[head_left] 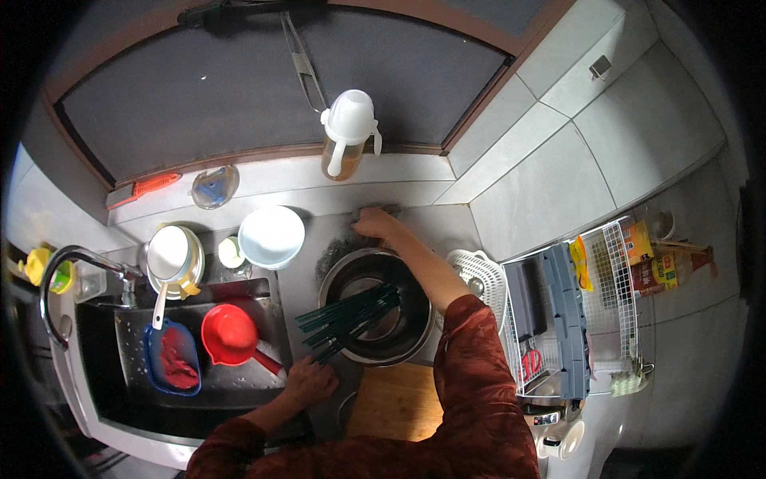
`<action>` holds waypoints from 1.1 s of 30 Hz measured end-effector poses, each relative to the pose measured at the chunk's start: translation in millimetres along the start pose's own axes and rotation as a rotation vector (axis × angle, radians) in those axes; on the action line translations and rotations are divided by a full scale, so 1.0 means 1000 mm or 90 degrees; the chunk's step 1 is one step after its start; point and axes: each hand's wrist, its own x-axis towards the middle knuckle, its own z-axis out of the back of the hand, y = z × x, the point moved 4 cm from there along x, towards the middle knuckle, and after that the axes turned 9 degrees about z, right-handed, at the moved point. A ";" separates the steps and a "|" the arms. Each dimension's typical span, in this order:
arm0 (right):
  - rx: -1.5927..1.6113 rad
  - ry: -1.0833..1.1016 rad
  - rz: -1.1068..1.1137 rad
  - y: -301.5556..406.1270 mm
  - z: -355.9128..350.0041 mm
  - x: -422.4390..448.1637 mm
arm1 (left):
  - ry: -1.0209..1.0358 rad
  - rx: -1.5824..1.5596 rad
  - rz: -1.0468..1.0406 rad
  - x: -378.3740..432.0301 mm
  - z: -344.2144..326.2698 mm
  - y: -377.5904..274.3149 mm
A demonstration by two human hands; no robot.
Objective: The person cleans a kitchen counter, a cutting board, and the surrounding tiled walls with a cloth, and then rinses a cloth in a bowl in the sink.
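A large metal pot [413, 335] stands on the counter before me. Several dark green sticks or stems [353, 314] lie across its mouth, their left ends past the rim. My left hand [312, 381] is at the lower left ends of the bundle, fingers curled; whether it grips them is unclear. My right hand [377, 224] reaches beyond the pot to the counter's back, beside a dark wet-looking patch; what its fingers hold is hidden. A wooden cutting board [392, 404] lies at the pot's near side.
Left is a sink [128, 359] with a red dipper [230, 335] and a blue tray [146, 359] holding red meat. A light blue bowl [271, 236] and a small white saucepan [168, 254] stand behind. A white plastic basket [485, 269] and wire rack [625, 305] are right; a bottle [347, 135] stands on the ledge.
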 end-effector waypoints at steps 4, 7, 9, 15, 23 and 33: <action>-0.117 -0.062 0.178 0.023 -0.011 0.009 | 0.024 0.021 0.020 0.004 0.002 -0.006; -0.098 -0.064 0.296 0.045 -0.023 0.012 | 0.049 0.039 0.020 0.003 -0.001 -0.005; -0.089 -0.038 0.325 0.058 -0.032 0.019 | 0.034 0.047 0.016 0.001 -0.001 -0.005; 0.049 0.003 0.323 0.063 -0.019 -0.008 | 0.000 0.064 -0.001 -0.003 0.005 -0.004; 0.025 -0.361 0.282 -0.014 0.013 -0.027 | 0.168 0.082 0.070 0.002 0.002 -0.007; 0.498 -0.611 0.173 -0.084 -0.022 -0.260 | 0.066 0.069 0.037 0.000 0.003 -0.008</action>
